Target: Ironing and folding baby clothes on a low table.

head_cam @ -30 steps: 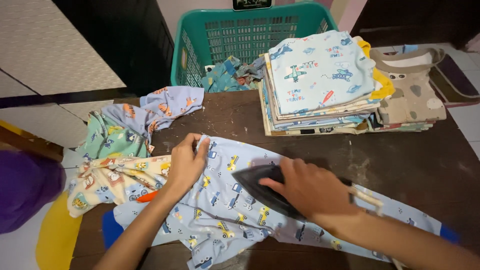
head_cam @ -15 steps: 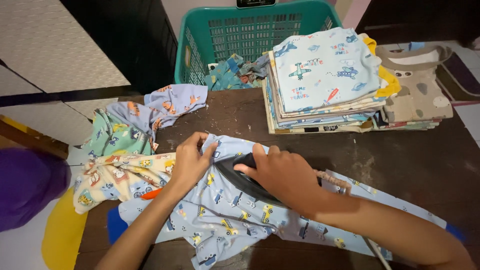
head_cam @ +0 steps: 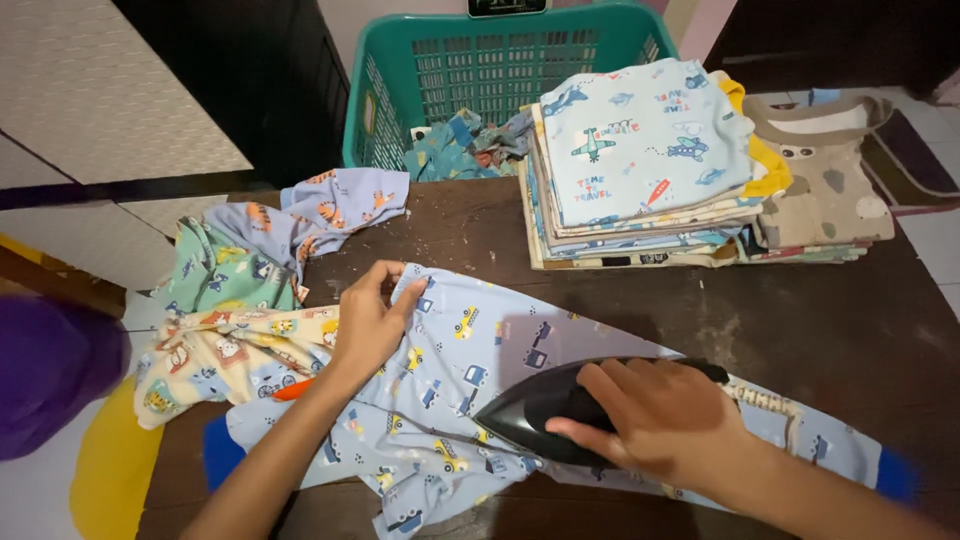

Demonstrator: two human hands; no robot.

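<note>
A light blue garment (head_cam: 480, 345) printed with small vehicles lies spread across the dark wooden table (head_cam: 830, 310). My right hand (head_cam: 665, 415) grips the handle of a black iron (head_cam: 525, 408), which rests on the garment's lower middle with its tip pointing left. My left hand (head_cam: 368, 320) presses flat on the garment's upper left edge and pinches the cloth there. The iron's braided cord (head_cam: 765, 400) trails to the right over the fabric.
A tall stack of folded printed clothes (head_cam: 640, 150) and a beige folded pile (head_cam: 825, 185) stand at the back right. A teal laundry basket (head_cam: 470, 70) with crumpled clothes is behind. Unfolded patterned garments (head_cam: 240, 300) lie heaped at the table's left edge.
My right hand has slid the iron from beside my left hand down and to the right along the garment. My left hand stays on the cloth's upper edge.
</note>
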